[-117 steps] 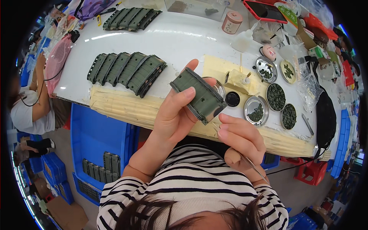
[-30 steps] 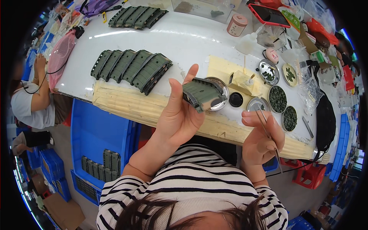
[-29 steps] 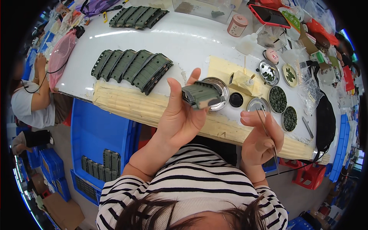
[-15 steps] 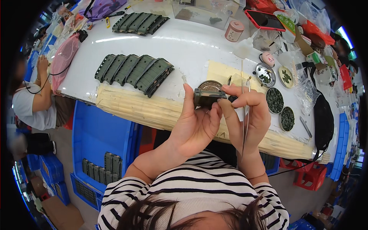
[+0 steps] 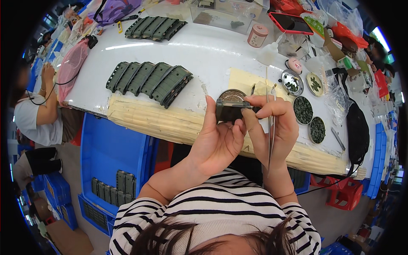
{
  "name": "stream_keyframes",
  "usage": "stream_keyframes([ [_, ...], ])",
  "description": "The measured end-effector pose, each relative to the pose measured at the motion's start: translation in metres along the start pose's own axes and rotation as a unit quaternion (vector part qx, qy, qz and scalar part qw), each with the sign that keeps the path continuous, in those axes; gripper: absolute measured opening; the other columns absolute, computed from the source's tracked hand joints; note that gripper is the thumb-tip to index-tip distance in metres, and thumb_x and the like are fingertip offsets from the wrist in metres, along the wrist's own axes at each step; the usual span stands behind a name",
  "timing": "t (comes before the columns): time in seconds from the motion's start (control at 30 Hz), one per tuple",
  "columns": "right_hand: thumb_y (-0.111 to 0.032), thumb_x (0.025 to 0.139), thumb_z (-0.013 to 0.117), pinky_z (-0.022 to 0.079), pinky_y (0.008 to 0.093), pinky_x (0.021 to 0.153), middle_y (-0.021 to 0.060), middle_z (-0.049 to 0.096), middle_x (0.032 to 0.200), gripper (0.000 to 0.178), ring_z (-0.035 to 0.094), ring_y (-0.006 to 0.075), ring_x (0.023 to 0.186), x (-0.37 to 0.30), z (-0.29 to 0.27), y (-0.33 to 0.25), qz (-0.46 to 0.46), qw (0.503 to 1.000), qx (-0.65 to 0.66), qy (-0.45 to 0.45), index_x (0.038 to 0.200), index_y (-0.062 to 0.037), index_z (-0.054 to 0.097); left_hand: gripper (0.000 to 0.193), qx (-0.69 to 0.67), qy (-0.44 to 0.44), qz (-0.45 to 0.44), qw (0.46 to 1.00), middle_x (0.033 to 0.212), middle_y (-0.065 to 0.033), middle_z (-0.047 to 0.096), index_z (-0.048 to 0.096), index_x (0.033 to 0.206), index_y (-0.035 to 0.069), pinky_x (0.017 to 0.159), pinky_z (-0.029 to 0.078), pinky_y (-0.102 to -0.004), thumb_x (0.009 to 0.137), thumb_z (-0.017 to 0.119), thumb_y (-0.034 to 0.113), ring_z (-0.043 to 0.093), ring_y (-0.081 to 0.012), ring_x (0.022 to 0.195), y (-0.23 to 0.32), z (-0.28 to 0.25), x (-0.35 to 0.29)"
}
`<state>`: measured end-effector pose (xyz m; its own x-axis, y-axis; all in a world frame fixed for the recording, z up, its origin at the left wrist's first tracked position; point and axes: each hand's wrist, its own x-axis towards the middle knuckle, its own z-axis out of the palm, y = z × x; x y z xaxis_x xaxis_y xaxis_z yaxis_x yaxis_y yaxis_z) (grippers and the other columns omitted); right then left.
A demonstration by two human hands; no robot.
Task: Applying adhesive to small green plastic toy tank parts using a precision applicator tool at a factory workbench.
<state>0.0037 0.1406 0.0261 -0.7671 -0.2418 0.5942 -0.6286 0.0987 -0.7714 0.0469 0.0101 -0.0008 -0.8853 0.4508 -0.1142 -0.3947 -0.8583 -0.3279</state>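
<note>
1. Head view: my left hand (image 5: 219, 146) cradles the curved green part (image 5: 231, 111), thumb up at its left end, other fingers bent in beneath. I can't tell how hard the thumb presses.
2. My right hand (image 5: 276, 125) has its thumb and index finger closed at the part's right end; whether a tiny bit sits between those 2 tips is hidden. The same hand grips steel tweezers (image 5: 272, 140), upright and clear of the part.
3. The part is up in my hands, edge-on to me, just in front of a round tin (image 5: 221, 96) of brown grains, near the table's padded yellow edge (image 5: 170, 123).
4. Done, as I judge it: 2 stacks of similar ribbed pieces, a nearer one (image 5: 148, 80) and a farther one (image 5: 155, 27), set out neatly as if finished; more such pieces (image 5: 112, 189) lie in the blue bin (image 5: 112, 140). I can't confirm any are complete.
5. Left, as I judge it: this 1 part, apparently mid-handling, its outer face turned from view. Beyond it, 2 round heaps of dark green bits (image 5: 303, 109), plus more bits in a metal dish (image 5: 301, 88) and a pale dish (image 5: 316, 92), suggest plenty of supply remaining.
</note>
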Motion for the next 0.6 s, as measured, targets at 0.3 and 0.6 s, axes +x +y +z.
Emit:
stream_keyframes([
  [0.3,0.01,0.073,0.068,0.05,0.0286,0.078,0.0139,0.064,0.093,0.029,0.063,0.0172,0.087,-0.015,-0.042,-0.016,0.092,0.968,0.233,-0.019,0.082,-0.0076,0.048,0.082,0.306,-0.051,-0.137,0.941,0.116,-0.021,0.055,0.033,0.138,0.003,0.084,0.055,-0.0423,0.08,0.073,0.044,0.063,-0.028,0.093,-0.004,-0.028,-0.023],
  [0.6,-0.014,0.092,0.056,0.039,0.0365,0.099,0.0175,0.061,0.114,0.017,0.056,0.0194,0.108,-0.035,-0.086,0.005,0.114,0.977,0.179,-0.017,0.1,0.001,0.054,0.061,0.336,-0.051,-0.164,0.926,0.076,-0.0113,0.053,0.048,0.121,-0.004,0.062,0.061,-0.0409,0.073,0.08,0.018,0.06,-0.0203,0.062,-0.002,-0.034,-0.024],
])
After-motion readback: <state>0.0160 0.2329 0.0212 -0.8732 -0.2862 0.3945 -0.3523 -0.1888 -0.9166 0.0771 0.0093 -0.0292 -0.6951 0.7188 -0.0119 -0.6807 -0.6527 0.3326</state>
